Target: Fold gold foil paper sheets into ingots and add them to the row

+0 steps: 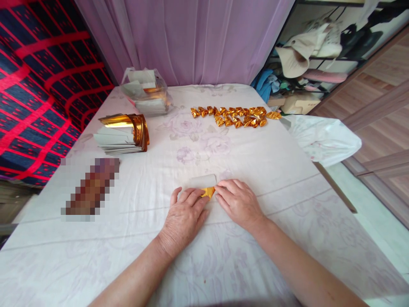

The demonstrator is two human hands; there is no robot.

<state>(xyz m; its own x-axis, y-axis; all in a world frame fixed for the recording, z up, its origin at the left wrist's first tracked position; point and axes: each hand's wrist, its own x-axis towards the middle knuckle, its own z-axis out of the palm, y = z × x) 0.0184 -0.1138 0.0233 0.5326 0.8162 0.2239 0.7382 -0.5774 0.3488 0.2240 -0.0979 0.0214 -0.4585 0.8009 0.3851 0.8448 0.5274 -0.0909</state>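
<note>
Both hands rest on a table covered with a white flowered cloth (255, 170). My left hand (185, 215) and my right hand (238, 200) press down together on a small sheet of paper (204, 183), gold on one side and pale on the other. The paper's pale part sticks out beyond the fingertips, and a gold corner shows between the two hands. At the table's far side lie several folded gold paper pieces (234, 116) in rows. A stack of gold-and-white sheets (123, 133) sits to the left.
A clear plastic bag of sheets (145, 91) stands at the back left. A pixelated object (91, 189) lies on the cloth at left. A purple curtain (191, 38) hangs behind, a red-and-blue blanket (35, 85) is at left, and shelves with clothes (313, 55) are at right.
</note>
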